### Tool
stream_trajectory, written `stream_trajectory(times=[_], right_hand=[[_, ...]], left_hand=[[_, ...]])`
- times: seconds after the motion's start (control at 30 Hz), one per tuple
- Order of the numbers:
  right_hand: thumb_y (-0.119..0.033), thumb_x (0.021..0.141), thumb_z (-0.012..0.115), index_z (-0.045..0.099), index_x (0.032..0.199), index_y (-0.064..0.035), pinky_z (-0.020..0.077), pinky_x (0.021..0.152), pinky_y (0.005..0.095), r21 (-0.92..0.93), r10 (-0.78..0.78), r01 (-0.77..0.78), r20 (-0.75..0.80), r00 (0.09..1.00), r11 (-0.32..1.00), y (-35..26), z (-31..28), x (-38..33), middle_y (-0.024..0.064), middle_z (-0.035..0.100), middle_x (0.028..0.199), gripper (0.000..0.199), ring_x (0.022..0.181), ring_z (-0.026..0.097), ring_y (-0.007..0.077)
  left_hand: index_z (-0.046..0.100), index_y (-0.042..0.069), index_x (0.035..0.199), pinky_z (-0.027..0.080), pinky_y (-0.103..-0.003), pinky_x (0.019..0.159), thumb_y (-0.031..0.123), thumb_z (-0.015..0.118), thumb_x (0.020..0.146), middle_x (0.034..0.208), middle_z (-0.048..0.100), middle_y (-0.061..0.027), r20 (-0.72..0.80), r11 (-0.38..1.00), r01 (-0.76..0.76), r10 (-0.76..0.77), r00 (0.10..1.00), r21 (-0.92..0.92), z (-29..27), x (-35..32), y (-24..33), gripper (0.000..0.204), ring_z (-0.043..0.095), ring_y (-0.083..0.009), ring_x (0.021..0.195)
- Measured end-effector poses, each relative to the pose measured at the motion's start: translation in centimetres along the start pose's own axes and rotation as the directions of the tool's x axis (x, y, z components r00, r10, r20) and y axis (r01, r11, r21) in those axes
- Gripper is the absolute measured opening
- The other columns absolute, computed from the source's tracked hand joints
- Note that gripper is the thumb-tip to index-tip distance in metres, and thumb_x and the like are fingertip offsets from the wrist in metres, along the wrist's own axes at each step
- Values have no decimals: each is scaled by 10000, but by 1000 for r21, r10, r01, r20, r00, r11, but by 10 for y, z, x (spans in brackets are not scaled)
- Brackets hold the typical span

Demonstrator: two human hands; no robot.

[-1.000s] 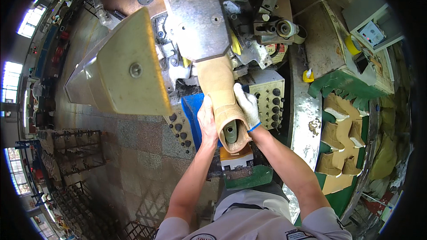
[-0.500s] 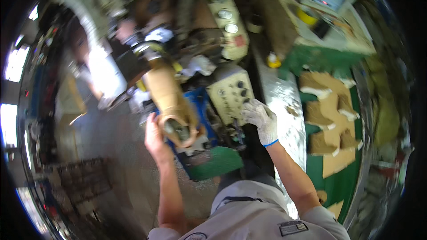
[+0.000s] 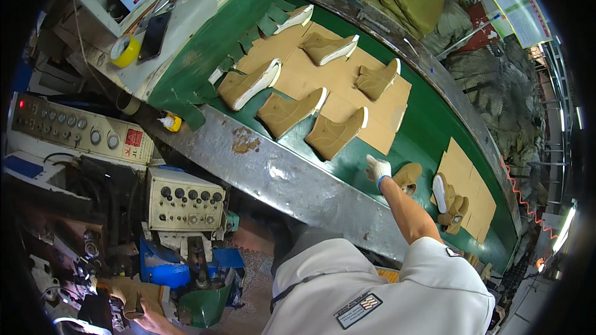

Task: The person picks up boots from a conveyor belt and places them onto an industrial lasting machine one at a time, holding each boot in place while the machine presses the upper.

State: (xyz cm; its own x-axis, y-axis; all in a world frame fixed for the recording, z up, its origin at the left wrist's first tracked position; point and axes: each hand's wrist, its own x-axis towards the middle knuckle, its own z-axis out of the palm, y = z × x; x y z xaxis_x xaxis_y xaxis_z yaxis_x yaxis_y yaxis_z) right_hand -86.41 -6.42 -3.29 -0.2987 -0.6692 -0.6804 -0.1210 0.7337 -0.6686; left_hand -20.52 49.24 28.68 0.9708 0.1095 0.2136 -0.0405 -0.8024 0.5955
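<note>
My left hand [image 3: 151, 320], bare, is at the lower left, its fingers around the open top of a tan boot [image 3: 131, 291] at the machine. Part of that hand and the boot's far end are hard to make out there. My right hand [image 3: 377, 170], in a white knit glove with a blue cuff, is stretched over the green conveyor belt [image 3: 347, 170]. It holds nothing and its fingers are partly spread. Just right of it, partly behind my forearm, lies a tan boot [image 3: 407, 177]. Another tan boot with a pale sole [image 3: 442, 193] lies farther right, against one more boot [image 3: 454, 214].
Several tan boots with white soles lie on cardboard [image 3: 347, 96] along the belt. A metal ledge [image 3: 292, 180] edges the belt. Left are a knobbed control box [image 3: 186, 201], a longer panel [image 3: 81, 130], yellow tape [image 3: 125, 51] and a phone [image 3: 154, 37]. Sacks [image 3: 410, 0] are piled behind.
My view has turned right toward the conveyor. My right hand has moved from beside the control box to over the belt. My left hand stays at the boot on the machine.
</note>
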Motion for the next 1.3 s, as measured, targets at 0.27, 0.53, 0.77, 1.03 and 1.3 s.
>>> stream_trajectory(times=[0.27, 0.53, 0.77, 1.03, 1.3], right_hand=[[-255, 831, 856, 610, 1357, -11, 533, 959, 407, -85, -314, 306, -111, 943, 948, -48, 166, 39, 114, 684, 1251, 630, 1058, 644, 255], [-464, 978, 656, 392, 1549, 17, 389, 1207, 482, 277, -218, -101, 894, 390, 956, -103, 131, -167, 191, 480, 1553, 792, 1392, 511, 362], [-567, 974, 552, 542, 1396, -32, 578, 898, 532, 138, -15, -423, 960, 280, 896, -108, 229, -387, 202, 658, 1257, 682, 1074, 672, 362], [-427, 957, 641, 561, 1338, 37, 569, 870, 372, -96, 98, 96, 995, -19, 991, -86, 367, -543, 168, 678, 1157, 606, 1002, 685, 249], [-227, 989, 642, 482, 1469, 58, 533, 998, 364, -249, 258, 74, 954, -152, 966, -48, 419, -617, 171, 631, 1350, 581, 1180, 653, 244]], left_hand=[[608, -59, 1218, 561, -363, 863, 21, 782, 845, 1103, 688, -123, 32, 980, 53, -48, 998, -190, 2, -18, 21, 420, 634, -212, 948], [544, 111, 1330, 548, -493, 862, 134, 745, 781, 1036, 740, -213, -223, 965, 159, -112, 968, 209, -16, -35, 52, 586, 716, -431, 990], [418, 129, 1508, 545, -519, 899, 126, 725, 797, 1163, 700, -239, -235, 991, 33, -2, 972, 129, -14, -42, 49, 775, 694, -464, 1001], [372, 114, 1535, 560, -494, 908, 86, 734, 819, 1153, 698, -264, -35, 992, 123, -124, 992, -25, -23, -27, 45, 804, 695, -463, 1041], [487, -52, 1489, 470, -386, 1095, 75, 755, 827, 1357, 647, -249, 436, 885, 254, -65, 898, -391, -111, -3, -28, 725, 608, -313, 1300]])
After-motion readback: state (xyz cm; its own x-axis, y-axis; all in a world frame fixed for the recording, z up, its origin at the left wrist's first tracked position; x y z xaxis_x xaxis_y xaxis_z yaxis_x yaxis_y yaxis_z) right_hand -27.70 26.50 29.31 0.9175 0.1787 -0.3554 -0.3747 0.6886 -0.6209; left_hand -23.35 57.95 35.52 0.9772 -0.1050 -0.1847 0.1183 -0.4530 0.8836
